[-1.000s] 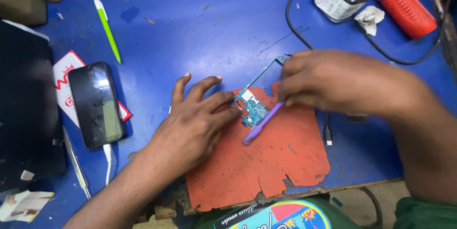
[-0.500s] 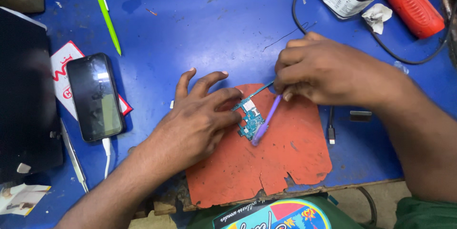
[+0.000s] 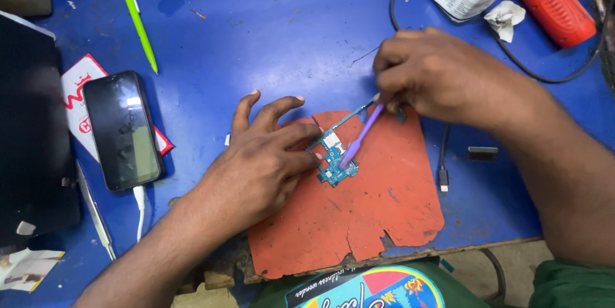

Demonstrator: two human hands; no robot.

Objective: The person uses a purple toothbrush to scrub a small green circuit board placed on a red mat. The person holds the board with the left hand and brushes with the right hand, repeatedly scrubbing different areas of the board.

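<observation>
A small teal circuit board (image 3: pixel 334 156) lies on a worn orange mat (image 3: pixel 378 212) at the near edge of the blue table. My left hand (image 3: pixel 262 164) rests flat beside it, fingertips pressing the board's left edge. My right hand (image 3: pixel 435 77) grips a thin purple brush (image 3: pixel 360 136) by its handle, and the brush tip touches the top of the board. A thin strip of the board runs up under my right fingers.
A black phone (image 3: pixel 122 130) on a white cable lies at the left beside a dark slab (image 3: pixel 32 135). A green pen (image 3: pixel 138 23) sits at the back. A red cylinder (image 3: pixel 552 2), a charger and black cables occupy the back right. A cable plug (image 3: pixel 443 177) lies right of the mat.
The purple brush has swung from lying low on the mat to pointing down onto the board. My right hand has shifted slightly back and right; my left hand stays on the board.
</observation>
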